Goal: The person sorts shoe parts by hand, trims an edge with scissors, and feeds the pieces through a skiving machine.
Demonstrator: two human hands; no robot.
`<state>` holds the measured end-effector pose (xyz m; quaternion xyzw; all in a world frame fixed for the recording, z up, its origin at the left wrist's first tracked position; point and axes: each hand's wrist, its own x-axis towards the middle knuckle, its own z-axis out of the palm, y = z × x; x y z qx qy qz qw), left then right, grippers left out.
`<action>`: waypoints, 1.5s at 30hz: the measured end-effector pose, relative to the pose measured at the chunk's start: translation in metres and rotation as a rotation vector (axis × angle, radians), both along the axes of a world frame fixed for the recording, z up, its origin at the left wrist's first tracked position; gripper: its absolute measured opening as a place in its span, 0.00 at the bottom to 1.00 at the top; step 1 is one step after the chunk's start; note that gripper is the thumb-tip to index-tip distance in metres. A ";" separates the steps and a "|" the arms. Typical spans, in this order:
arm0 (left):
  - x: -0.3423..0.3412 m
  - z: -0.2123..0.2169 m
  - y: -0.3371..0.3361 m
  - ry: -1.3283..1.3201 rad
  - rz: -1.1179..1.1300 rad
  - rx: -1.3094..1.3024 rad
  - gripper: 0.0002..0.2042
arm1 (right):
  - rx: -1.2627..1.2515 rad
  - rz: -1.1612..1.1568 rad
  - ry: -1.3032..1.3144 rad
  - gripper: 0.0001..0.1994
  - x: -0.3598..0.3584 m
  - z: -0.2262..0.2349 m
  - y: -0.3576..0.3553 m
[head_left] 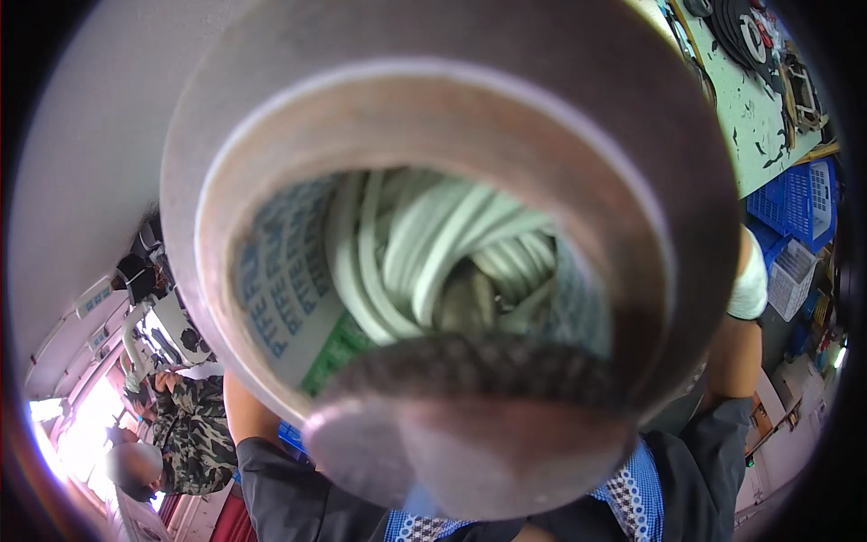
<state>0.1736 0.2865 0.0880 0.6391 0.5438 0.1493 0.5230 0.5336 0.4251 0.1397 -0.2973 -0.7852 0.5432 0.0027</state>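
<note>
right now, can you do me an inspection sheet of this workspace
Surface: pale green tabletop, upper right, strewn with dark scraps.
Job's things: large metal ring fills the view; pale coiled strands and printed lining show through its opening; a blurred rounded metallic part covers its lower side.
Clutter: black rings on the tabletop; blue crate and whitish crate nearby.
Hands: right hand mostly hidden by the metal ring, white covering at the wrist; left hand not visible.
Cables: nothing seen for certain.
Surroundings: co-worker in camouflage at left.
</note>
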 end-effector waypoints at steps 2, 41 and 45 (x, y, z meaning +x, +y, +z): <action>0.007 -0.005 0.011 -0.049 -0.037 0.022 0.10 | 0.142 0.043 0.103 0.07 -0.018 0.000 -0.008; 0.005 0.020 -0.007 0.091 0.017 -0.019 0.10 | 0.392 -0.385 0.202 0.04 -0.024 0.012 -0.015; 0.007 0.002 0.003 0.023 -0.013 0.002 0.10 | 1.082 -0.440 0.017 0.05 -0.010 0.037 -0.008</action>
